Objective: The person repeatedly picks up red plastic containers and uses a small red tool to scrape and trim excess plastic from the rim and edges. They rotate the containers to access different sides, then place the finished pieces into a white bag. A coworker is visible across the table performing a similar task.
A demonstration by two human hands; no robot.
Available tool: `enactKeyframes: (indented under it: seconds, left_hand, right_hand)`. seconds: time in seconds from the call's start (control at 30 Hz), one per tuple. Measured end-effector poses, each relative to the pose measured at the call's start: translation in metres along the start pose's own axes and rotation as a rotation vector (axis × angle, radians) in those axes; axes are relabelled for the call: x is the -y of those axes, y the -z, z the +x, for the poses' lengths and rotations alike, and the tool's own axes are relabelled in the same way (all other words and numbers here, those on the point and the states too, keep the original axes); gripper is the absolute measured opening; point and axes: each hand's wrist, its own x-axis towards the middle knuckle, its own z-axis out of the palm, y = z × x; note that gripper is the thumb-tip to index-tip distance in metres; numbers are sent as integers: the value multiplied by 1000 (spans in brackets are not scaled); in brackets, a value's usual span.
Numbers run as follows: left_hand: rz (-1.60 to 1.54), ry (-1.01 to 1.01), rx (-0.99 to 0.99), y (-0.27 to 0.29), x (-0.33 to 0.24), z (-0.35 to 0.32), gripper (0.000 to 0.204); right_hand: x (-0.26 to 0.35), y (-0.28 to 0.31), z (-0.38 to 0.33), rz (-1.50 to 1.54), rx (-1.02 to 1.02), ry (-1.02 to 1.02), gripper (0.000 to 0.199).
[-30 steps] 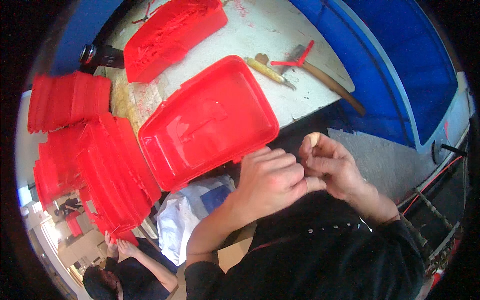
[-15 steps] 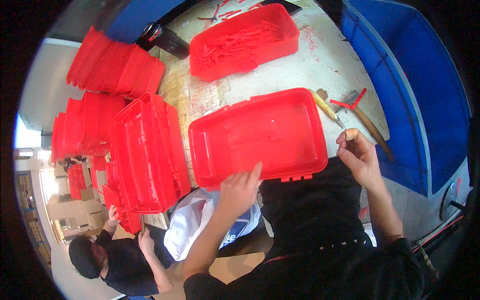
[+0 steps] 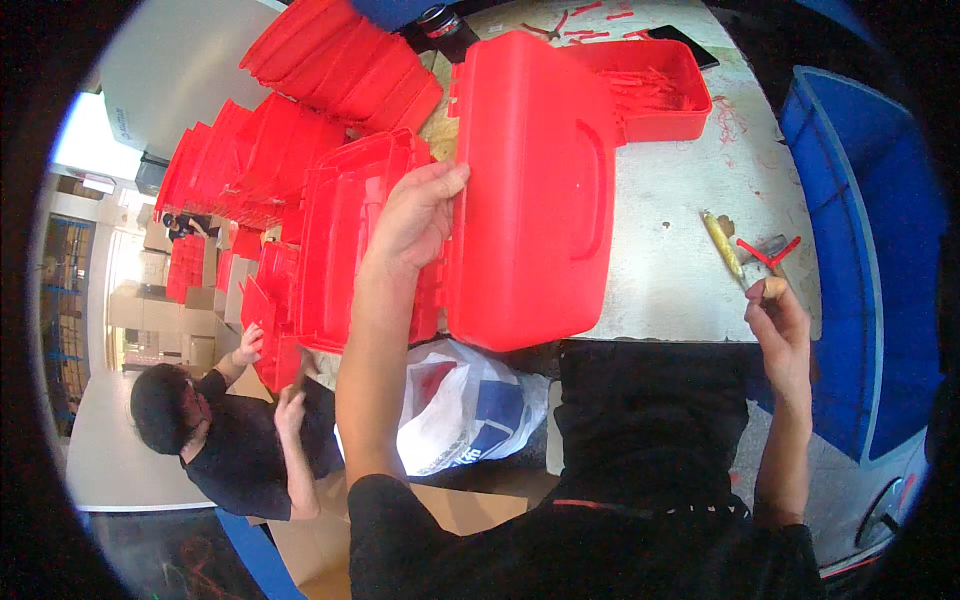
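Red case held on the table

The left hand (image 3: 415, 215) grips the left edge of the red case (image 3: 530, 190) at twelve o'clock; the right hand (image 3: 780, 325), at three o'clock, is closed around a small wooden handle (image 3: 773, 288).

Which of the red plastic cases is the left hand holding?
The closed red case with the moulded handle, at the table's near edge; the left hand grips its side. The others sit stacked.

Left hand (image 3: 415, 215) gripping red plastic case (image 3: 530, 190), right hand (image 3: 778, 325) holding wooden-handled tool (image 3: 772, 288)
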Motion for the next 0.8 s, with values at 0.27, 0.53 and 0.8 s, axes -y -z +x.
enactKeyframes:
  seconds: [0.27,0.53,0.8]
  left_hand:
    - [902,-181,-68,-13,38,-41,24]
    - [1526,-340,499,-86,153,-52,39]
    - [1322,-275,573,-75,143,-32,37]
  right_hand:
    - [20,10,121,-491,56,217,11]
    - [19,-70,351,-939,272,316,28]
    - [-34,-131,418,-1172,577,347,45]
